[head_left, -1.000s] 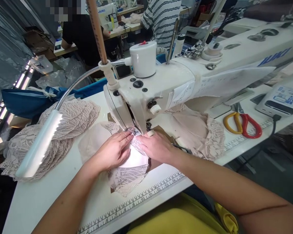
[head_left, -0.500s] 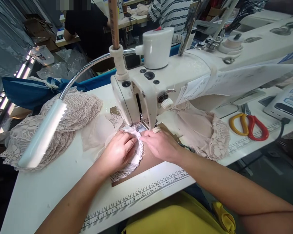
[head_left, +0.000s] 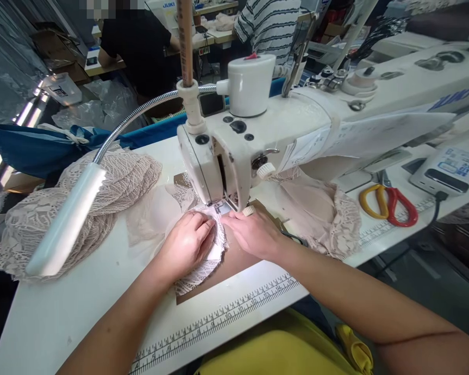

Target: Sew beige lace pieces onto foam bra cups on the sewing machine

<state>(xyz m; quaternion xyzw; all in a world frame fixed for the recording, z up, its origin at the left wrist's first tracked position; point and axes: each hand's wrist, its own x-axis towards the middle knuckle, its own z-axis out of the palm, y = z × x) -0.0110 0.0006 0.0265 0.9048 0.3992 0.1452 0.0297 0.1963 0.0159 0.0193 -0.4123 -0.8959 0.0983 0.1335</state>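
Note:
A pale lace bra cup piece point(head_left: 197, 278) with a white lining lies under the head of the sewing machine point(head_left: 234, 143), its upper edge at the presser foot point(head_left: 219, 207). My left hand point(head_left: 189, 239) rests on top of this piece, fingers curled together and pressing it down. At the piece's right edge, close to the needle area, my right hand point(head_left: 254, 232) has its thumb and forefinger drawn together on the fabric. The needle itself is too small to make out. Sheer beige fabric point(head_left: 146, 213) lies just left of my left hand.
Stacked lace cups point(head_left: 109, 177) fill the table's left side, under a lamp point(head_left: 68, 224) on a bendable arm. More beige lace fabric point(head_left: 316, 208) lies right of the machine, beside scissors point(head_left: 400, 207) with red and yellow handles. A printed ruler point(head_left: 219, 315) runs along the front edge. Two people sit beyond.
The lace piece has turned a little under the presser foot, and its right edge sits slightly further left. Both hands keep their hold. The whole view has shifted slightly.

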